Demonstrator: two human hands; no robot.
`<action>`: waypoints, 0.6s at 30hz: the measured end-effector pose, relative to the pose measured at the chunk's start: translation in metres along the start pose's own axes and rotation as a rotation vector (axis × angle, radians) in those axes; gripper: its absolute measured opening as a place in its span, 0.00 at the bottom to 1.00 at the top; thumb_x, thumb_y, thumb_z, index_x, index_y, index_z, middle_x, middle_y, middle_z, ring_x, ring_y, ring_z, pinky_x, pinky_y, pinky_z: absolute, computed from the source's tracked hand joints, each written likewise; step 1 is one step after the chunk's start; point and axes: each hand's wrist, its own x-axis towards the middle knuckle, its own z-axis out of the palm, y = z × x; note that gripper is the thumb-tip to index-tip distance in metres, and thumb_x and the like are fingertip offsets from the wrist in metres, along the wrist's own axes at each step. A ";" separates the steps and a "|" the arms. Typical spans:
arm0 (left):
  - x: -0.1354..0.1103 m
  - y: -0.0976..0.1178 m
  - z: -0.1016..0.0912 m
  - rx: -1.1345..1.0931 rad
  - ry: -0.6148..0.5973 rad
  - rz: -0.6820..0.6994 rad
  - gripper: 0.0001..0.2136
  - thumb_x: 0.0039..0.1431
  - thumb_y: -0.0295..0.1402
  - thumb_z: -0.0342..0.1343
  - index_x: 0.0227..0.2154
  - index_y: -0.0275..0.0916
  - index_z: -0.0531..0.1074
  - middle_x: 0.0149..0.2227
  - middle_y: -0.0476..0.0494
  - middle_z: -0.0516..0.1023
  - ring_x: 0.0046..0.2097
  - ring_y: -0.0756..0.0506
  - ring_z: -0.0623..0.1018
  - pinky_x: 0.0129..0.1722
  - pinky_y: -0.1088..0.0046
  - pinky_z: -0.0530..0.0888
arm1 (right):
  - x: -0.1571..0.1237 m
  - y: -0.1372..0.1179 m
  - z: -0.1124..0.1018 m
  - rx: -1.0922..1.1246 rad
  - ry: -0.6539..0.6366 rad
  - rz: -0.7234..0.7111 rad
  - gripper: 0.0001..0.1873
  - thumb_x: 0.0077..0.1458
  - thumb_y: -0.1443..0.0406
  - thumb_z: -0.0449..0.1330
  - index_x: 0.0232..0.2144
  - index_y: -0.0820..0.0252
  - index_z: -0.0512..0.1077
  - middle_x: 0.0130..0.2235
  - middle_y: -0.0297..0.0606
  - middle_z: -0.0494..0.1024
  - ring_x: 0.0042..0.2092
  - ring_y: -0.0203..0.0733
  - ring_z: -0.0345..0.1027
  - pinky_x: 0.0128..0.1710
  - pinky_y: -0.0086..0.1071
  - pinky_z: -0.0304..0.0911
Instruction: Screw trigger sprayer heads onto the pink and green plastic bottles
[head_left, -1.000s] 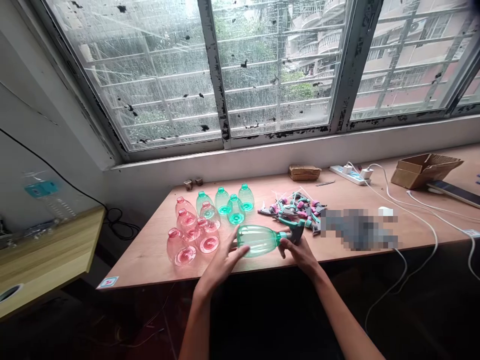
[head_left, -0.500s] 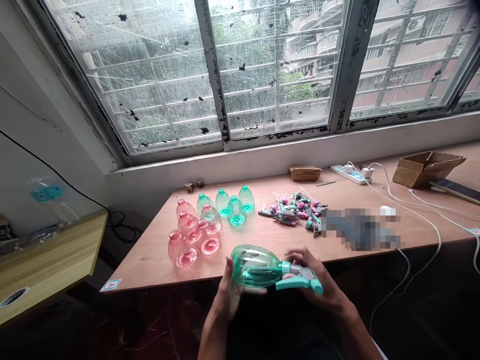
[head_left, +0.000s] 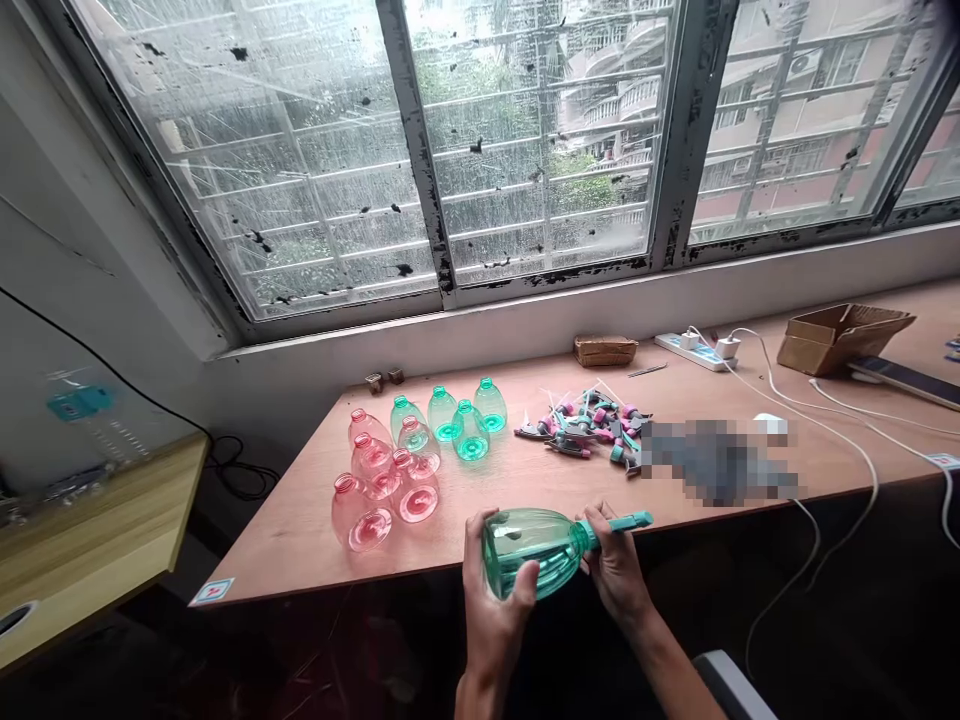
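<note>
A clear green spray bottle [head_left: 529, 535] lies on its side in the air in front of the table's near edge. My left hand [head_left: 491, 590] is wrapped round its base end, thumb across the near side. At the neck, my right hand [head_left: 611, 565] grips the teal and grey trigger spray head [head_left: 626, 522], whose teal end sticks out past the fingers to the right. My fingers hide most of the head, so I cannot tell how tightly it sits on the neck.
Pink bottles [head_left: 362, 515] and green bottles [head_left: 471, 432] without heads stand at the table's left. A pile of spray heads [head_left: 592, 425] lies in the middle. Farther right are a blurred-out patch [head_left: 720, 465], a power strip [head_left: 694, 350], white cables and an open cardboard box [head_left: 836, 335].
The bottle has moved slightly right and rolled, so the spray head has turned. My left thumb now lies over the bottle's near side, and my right fingers have shifted in to the neck.
</note>
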 end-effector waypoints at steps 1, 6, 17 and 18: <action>-0.002 0.002 0.001 0.063 0.004 0.077 0.25 0.55 0.44 0.60 0.54 0.41 0.65 0.49 0.39 0.71 0.51 0.37 0.74 0.52 0.59 0.72 | 0.000 0.003 0.000 0.030 0.028 0.031 0.16 0.52 0.56 0.67 0.27 0.55 0.65 0.27 0.26 0.62 0.20 0.29 0.49 0.15 0.23 0.52; -0.009 0.013 0.004 0.237 0.024 0.415 0.32 0.51 0.44 0.64 0.56 0.37 0.62 0.47 0.36 0.69 0.48 0.36 0.74 0.48 0.56 0.74 | 0.005 -0.006 -0.002 0.131 0.062 0.054 0.13 0.50 0.56 0.69 0.28 0.54 0.70 0.30 0.30 0.69 0.29 0.36 0.65 0.27 0.27 0.67; 0.013 -0.015 0.021 0.191 -0.087 0.596 0.41 0.51 0.48 0.66 0.63 0.47 0.50 0.64 0.30 0.54 0.66 0.28 0.59 0.60 0.41 0.65 | -0.004 -0.055 0.014 -0.136 -0.425 0.105 0.30 0.59 0.42 0.55 0.53 0.55 0.72 0.53 0.48 0.77 0.56 0.57 0.68 0.55 0.50 0.63; 0.015 -0.015 0.022 0.234 -0.217 0.575 0.43 0.51 0.49 0.66 0.64 0.47 0.49 0.67 0.29 0.50 0.68 0.27 0.55 0.62 0.40 0.62 | 0.000 -0.059 0.013 -0.203 -0.384 0.070 0.30 0.57 0.43 0.59 0.52 0.56 0.72 0.52 0.48 0.78 0.57 0.57 0.68 0.57 0.49 0.61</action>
